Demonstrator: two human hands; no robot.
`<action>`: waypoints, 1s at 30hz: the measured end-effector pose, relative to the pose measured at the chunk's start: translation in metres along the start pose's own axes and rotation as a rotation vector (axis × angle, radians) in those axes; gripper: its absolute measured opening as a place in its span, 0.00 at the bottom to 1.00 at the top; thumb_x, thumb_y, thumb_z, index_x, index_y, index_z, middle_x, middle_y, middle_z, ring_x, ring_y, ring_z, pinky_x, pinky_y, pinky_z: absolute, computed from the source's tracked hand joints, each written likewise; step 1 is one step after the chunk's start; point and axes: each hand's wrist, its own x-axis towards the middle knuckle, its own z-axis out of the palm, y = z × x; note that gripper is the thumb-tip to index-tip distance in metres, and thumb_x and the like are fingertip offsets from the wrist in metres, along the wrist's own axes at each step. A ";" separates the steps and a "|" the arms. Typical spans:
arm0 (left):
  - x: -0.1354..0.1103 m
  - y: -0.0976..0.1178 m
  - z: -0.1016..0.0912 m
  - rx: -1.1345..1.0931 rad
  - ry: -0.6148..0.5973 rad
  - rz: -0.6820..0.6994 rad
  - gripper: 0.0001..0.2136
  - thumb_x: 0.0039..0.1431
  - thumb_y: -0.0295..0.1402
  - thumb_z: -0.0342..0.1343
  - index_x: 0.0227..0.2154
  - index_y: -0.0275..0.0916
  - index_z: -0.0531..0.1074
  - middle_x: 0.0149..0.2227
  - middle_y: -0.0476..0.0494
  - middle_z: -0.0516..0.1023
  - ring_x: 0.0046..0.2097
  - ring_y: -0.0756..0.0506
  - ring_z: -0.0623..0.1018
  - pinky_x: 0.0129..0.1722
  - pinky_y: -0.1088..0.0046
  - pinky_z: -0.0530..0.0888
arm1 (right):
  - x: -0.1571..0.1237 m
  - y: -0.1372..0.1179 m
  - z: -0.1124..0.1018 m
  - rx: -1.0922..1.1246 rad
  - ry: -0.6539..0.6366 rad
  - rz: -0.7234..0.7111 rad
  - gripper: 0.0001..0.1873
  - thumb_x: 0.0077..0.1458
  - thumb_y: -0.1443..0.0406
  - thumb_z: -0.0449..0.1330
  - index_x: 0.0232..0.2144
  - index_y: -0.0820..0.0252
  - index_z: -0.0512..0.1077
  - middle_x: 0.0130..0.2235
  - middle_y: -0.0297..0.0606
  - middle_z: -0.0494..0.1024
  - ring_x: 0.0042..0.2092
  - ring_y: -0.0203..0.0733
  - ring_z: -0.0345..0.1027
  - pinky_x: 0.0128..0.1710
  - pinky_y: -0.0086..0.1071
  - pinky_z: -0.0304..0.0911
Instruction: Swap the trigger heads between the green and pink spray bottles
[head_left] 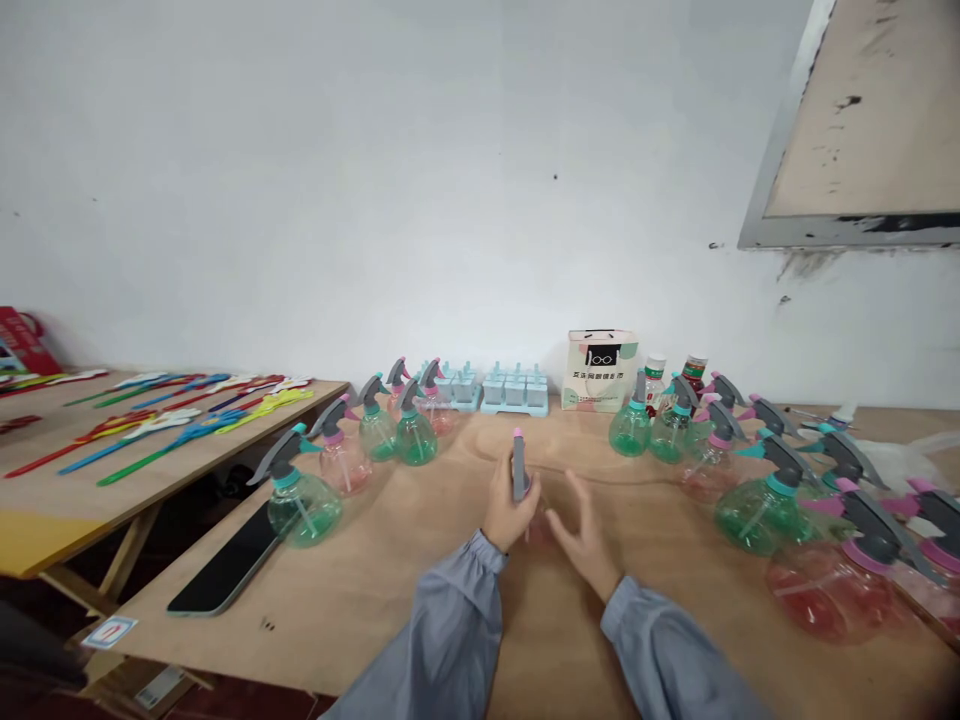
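Observation:
My left hand (506,510) is closed around the grey trigger head of a pink spray bottle (519,470) that stands on the wooden table (390,570), its pink nozzle tip pointing up. My right hand (581,535) is beside it on the right, fingers apart and slightly curled toward the bottle's clear pink body, which is mostly hidden between the hands. Both arms wear grey sleeves.
Green and pink spray bottles stand in a group on the left (375,430) and a larger group on the right (780,480). A black phone (225,570) lies at the table's left edge. Light blue moulds (514,390) and a small box (600,370) sit by the wall. A side table (90,480) holds coloured sticks.

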 end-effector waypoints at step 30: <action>0.016 0.004 -0.027 -0.724 0.084 -0.401 0.27 0.40 0.38 0.71 0.47 0.41 0.74 0.49 0.41 0.79 0.54 0.38 0.77 0.48 0.63 0.76 | 0.042 0.077 -0.040 -0.288 0.306 0.091 0.34 0.51 0.44 0.60 0.51 0.61 0.64 0.46 0.47 0.68 0.51 0.55 0.62 0.54 0.54 0.60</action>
